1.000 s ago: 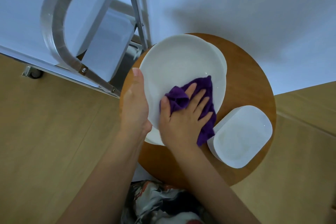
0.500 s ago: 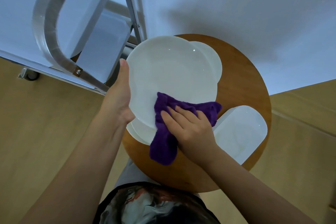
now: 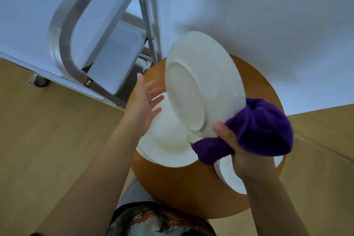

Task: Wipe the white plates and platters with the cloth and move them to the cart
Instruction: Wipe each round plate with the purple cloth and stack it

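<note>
White plate [image 3: 205, 84]: glazed ceramic, raised at the centre of the frame, tilted with its underside and foot ring turned toward the camera; its lower right rim is pinched in the right hand through the cloth.
Cloth [image 3: 264, 130]: purple, bunched at the right of the frame, wrapped over the plate's lower rim, with one end hanging below the thumb.
Right hand [image 3: 243, 151]: at lower right, fingers clenched around the cloth and the plate's edge, thumb lying on the underside near the foot ring.
Left hand [image 3: 142, 107]: left of centre, palm turned toward the plate, fingers spread and released, just beside the plate's left rim; whether the fingertips touch it cannot be told.
Stacked plates [image 3: 168, 145]: white, lying flat on the table below the raised plate, partly hidden by it.
Platter [image 3: 229, 176]: white with rounded corners, at the table's lower right, mostly covered by the right hand and wrist.
Table [image 3: 172, 188]: round, brown wood, at the centre and lower centre of the frame.
Cart [image 3: 76, 74]: metal frame with a curved handle and pale shelves at upper left, a caster showing at the far left, close to the table's upper left edge.
Floor [image 3: 47, 149]: light wood planks on both sides.
</note>
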`<state>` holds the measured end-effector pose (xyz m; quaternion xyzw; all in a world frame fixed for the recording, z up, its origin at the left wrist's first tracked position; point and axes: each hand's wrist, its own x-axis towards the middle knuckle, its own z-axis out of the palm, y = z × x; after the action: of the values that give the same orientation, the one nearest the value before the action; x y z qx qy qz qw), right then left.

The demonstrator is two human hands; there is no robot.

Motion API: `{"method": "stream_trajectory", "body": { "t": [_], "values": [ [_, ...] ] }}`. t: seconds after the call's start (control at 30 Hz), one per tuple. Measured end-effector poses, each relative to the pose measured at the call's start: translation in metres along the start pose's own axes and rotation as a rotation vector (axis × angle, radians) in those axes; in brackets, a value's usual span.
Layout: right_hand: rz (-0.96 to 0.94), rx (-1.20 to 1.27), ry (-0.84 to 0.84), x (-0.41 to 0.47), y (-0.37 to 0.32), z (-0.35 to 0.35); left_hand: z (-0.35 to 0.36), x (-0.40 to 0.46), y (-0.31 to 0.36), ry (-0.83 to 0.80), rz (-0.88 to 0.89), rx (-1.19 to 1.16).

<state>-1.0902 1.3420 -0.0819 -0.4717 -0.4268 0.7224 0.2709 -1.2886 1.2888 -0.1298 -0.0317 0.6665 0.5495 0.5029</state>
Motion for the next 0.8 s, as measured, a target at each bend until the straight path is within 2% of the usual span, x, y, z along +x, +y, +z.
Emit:
{"method": "stream_trajectory", "body": {
  "t": [0.07,0.13,0.2,0.27,0.33,0.47,0.63,0.7,0.8],
  "values": [
    [0.074,0.079,0.033,-0.001,-0.001,-0.008,0.0,0.0,0.0,0.013,-0.017,0.015],
    [0.023,0.231,0.052,0.0,-0.003,-0.014,-0.003,-0.002,-0.003,0.03,-0.012,0.067],
    [0.033,0.367,0.018,-0.001,-0.001,-0.015,-0.005,-0.003,-0.009,-0.022,-0.029,0.071],
    [0.108,0.458,-0.007,0.0,0.007,-0.018,-0.006,-0.006,-0.013,-0.117,-0.068,-0.007],
    [0.164,0.487,-0.017,0.003,0.017,-0.021,-0.006,-0.008,-0.015,-0.141,-0.117,-0.144],
    [0.2,0.386,0.08,0.014,0.024,-0.02,-0.015,-0.009,-0.02,-0.155,-0.111,-0.265],
    [0.18,0.355,0.121,0.016,0.033,-0.024,-0.031,-0.014,-0.019,-0.416,-0.042,-0.381],
    [0.125,0.204,0.181,0.016,0.037,-0.025,-0.034,-0.015,-0.015,-0.458,-0.003,-0.352],
    [-0.05,-0.206,0.362,0.014,0.036,-0.019,-0.033,-0.019,-0.006,-0.458,0.022,-0.269]
  ]
}}
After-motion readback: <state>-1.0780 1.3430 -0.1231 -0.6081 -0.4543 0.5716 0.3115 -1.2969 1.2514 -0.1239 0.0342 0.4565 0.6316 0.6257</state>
